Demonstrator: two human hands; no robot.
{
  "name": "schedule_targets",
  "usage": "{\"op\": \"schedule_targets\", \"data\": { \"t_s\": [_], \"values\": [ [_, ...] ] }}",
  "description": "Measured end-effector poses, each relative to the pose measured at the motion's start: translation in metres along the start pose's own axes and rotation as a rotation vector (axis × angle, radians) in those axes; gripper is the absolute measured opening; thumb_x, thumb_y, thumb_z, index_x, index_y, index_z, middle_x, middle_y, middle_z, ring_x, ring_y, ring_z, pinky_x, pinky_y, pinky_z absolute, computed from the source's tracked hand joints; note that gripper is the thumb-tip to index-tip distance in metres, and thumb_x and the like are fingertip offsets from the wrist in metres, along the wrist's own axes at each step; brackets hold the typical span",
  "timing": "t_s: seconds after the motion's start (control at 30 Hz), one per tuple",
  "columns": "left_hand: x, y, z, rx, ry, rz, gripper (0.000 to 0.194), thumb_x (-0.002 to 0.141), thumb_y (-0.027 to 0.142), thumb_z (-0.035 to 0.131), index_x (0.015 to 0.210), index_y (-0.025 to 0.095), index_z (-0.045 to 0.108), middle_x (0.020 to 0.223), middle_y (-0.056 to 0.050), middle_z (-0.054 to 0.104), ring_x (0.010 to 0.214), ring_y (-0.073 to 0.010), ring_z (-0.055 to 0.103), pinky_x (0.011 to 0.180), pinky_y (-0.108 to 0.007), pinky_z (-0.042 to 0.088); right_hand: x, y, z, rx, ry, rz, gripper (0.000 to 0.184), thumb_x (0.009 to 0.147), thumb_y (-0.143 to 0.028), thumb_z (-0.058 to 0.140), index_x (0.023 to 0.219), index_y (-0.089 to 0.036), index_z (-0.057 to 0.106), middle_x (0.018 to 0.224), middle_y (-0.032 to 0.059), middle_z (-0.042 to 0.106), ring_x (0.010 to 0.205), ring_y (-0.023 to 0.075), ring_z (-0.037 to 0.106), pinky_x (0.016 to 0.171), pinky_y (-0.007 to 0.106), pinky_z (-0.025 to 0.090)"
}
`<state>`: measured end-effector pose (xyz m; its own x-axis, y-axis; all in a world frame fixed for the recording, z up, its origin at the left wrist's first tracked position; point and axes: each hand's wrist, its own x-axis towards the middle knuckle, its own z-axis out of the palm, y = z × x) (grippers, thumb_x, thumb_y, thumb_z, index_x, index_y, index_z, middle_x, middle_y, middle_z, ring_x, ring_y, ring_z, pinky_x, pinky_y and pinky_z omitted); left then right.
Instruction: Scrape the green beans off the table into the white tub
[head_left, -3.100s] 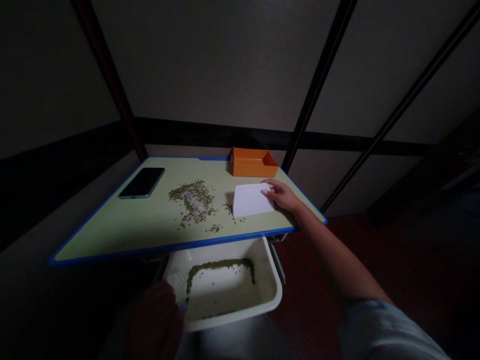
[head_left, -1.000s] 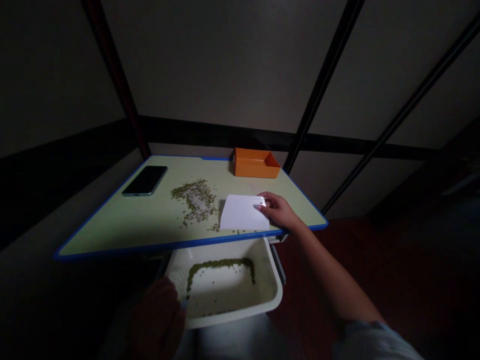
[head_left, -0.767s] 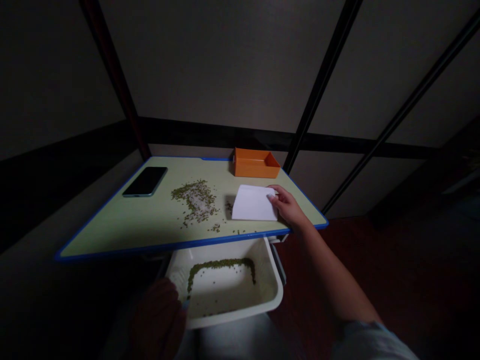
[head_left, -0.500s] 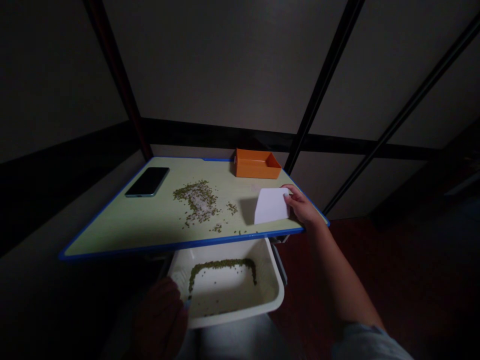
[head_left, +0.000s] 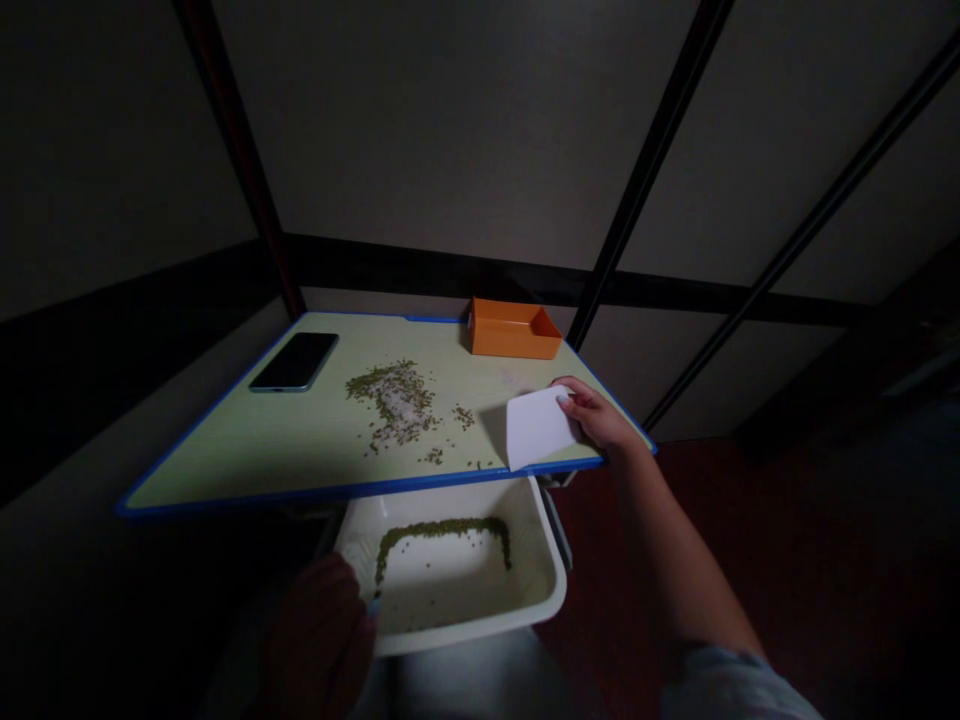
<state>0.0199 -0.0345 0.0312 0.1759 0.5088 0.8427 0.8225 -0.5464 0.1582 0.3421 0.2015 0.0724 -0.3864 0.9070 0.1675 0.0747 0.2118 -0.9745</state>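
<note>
My right hand (head_left: 592,413) pinches a flat white scraper (head_left: 536,428) by its right side, thumb on the face. The scraper is tilted, its lower corner at the table's blue front edge. Left of it, small green beans (head_left: 405,395) lie scattered on the pale table top (head_left: 255,450), mixed with whitish bits. In dim light, my left hand (head_left: 319,635) is closed on the left rim of a white plastic tub (head_left: 480,635), thumb over the rim. The tub is below the table's front edge. More green beans line its back and sides.
An orange open box (head_left: 514,340) stands at the table's back right. A dark-screened phone (head_left: 295,362) lies at the left. Behind the table rises a panelled wall (head_left: 450,130) with dark strips. The reddish floor (head_left: 630,600) shows at the right.
My right hand has tipped the scraper and brought its lower corner forward to the table's front edge. My left hand and the tub have hardly moved.
</note>
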Motion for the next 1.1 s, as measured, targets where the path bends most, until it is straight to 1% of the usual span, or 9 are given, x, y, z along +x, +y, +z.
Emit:
{"op": "schedule_targets", "data": {
  "t_s": [0.07, 0.13, 0.37, 0.5, 0.57, 0.63, 0.73, 0.83, 1.1],
  "values": [
    [0.005, -0.004, 0.005, 0.028, 0.015, 0.11, 0.024, 0.083, 0.014, 0.046, 0.06, 0.02, 0.049, 0.052, 0.004, 0.051, 0.055, -0.0098, 0.053, 0.065, -0.03, 0.054, 0.002, 0.0, 0.003, -0.023, 0.007, -0.01, 0.042, 0.069, -0.048, 0.066, 0.097, -0.021, 0.05, 0.063, -0.0057, 0.048, 0.051, 0.0095, 0.042, 0.047, 0.021, 0.028],
    [0.007, -0.004, 0.006, 0.063, 0.027, 0.162, 0.02, 0.08, 0.01, 0.046, 0.063, 0.02, 0.05, 0.054, 0.002, 0.053, 0.056, -0.0109, 0.055, 0.064, -0.031, 0.053, 0.004, -0.001, 0.007, -0.044, 0.011, -0.006, 0.043, 0.068, -0.05, 0.065, 0.097, -0.021, 0.049, 0.063, -0.0058, 0.047, 0.051, 0.0094, 0.041, 0.046, 0.021, 0.027],
    [0.011, 0.001, 0.004, 0.024, 0.038, 0.127, 0.023, 0.076, 0.006, 0.046, 0.06, 0.022, 0.046, 0.048, 0.004, 0.049, 0.052, -0.0108, 0.053, 0.06, -0.028, 0.05, 0.009, 0.002, 0.022, -0.054, 0.019, -0.075, 0.04, 0.073, -0.049, 0.061, 0.1, -0.022, 0.048, 0.068, -0.0044, 0.047, 0.054, 0.0097, 0.042, 0.048, 0.021, 0.03],
    [0.008, -0.001, 0.005, 0.021, 0.062, 0.11, 0.018, 0.075, 0.008, 0.048, 0.064, 0.021, 0.05, 0.053, 0.002, 0.055, 0.057, -0.0124, 0.057, 0.064, -0.031, 0.051, 0.008, 0.003, 0.026, -0.06, 0.029, -0.082, 0.039, 0.074, -0.049, 0.059, 0.101, -0.023, 0.049, 0.071, -0.003, 0.05, 0.057, 0.0108, 0.043, 0.05, 0.022, 0.032],
    [0.006, -0.002, 0.006, 0.021, 0.064, 0.112, 0.017, 0.074, 0.008, 0.048, 0.065, 0.021, 0.05, 0.054, 0.002, 0.056, 0.057, -0.0126, 0.057, 0.066, -0.031, 0.051, 0.006, 0.002, 0.025, -0.037, 0.087, -0.088, 0.04, 0.073, -0.048, 0.059, 0.102, -0.023, 0.049, 0.072, -0.0027, 0.051, 0.057, 0.0114, 0.044, 0.05, 0.022, 0.032],
    [0.005, -0.002, 0.006, 0.026, 0.052, 0.115, 0.018, 0.075, 0.007, 0.047, 0.064, 0.021, 0.049, 0.051, 0.003, 0.054, 0.055, -0.0124, 0.056, 0.065, -0.031, 0.051, 0.003, 0.002, 0.022, -0.015, 0.179, -0.105, 0.04, 0.072, -0.048, 0.059, 0.102, -0.023, 0.048, 0.072, -0.0027, 0.051, 0.057, 0.0117, 0.045, 0.05, 0.022, 0.033],
    [0.005, -0.002, 0.006, 0.05, 0.064, 0.114, 0.017, 0.076, 0.008, 0.047, 0.065, 0.021, 0.05, 0.054, 0.001, 0.057, 0.057, -0.0133, 0.058, 0.064, -0.032, 0.051, -0.004, 0.004, 0.018, -0.02, 0.31, -0.106, 0.04, 0.072, -0.047, 0.059, 0.101, -0.023, 0.048, 0.069, -0.0027, 0.049, 0.056, 0.0116, 0.044, 0.049, 0.022, 0.032],
    [0.006, -0.001, 0.005, 0.05, 0.074, 0.116, 0.017, 0.076, 0.009, 0.048, 0.066, 0.022, 0.052, 0.055, 0.002, 0.058, 0.057, -0.0136, 0.059, 0.063, -0.032, 0.051, -0.011, 0.004, 0.017, -0.054, 0.369, -0.077, 0.04, 0.071, -0.047, 0.06, 0.101, -0.023, 0.049, 0.066, -0.003, 0.049, 0.053, 0.0108, 0.041, 0.046, 0.022, 0.03],
    [0.011, 0.0, 0.005, 0.019, 0.049, 0.115, 0.022, 0.076, 0.008, 0.046, 0.06, 0.022, 0.048, 0.049, 0.003, 0.052, 0.053, -0.0119, 0.055, 0.06, -0.03, 0.049, -0.015, 0.008, 0.029, -0.234, 0.284, -0.083, 0.039, 0.076, -0.048, 0.056, 0.102, -0.019, 0.051, 0.058, -0.0057, 0.042, 0.047, 0.0089, 0.034, 0.042, 0.021, 0.023]
  ]
}}
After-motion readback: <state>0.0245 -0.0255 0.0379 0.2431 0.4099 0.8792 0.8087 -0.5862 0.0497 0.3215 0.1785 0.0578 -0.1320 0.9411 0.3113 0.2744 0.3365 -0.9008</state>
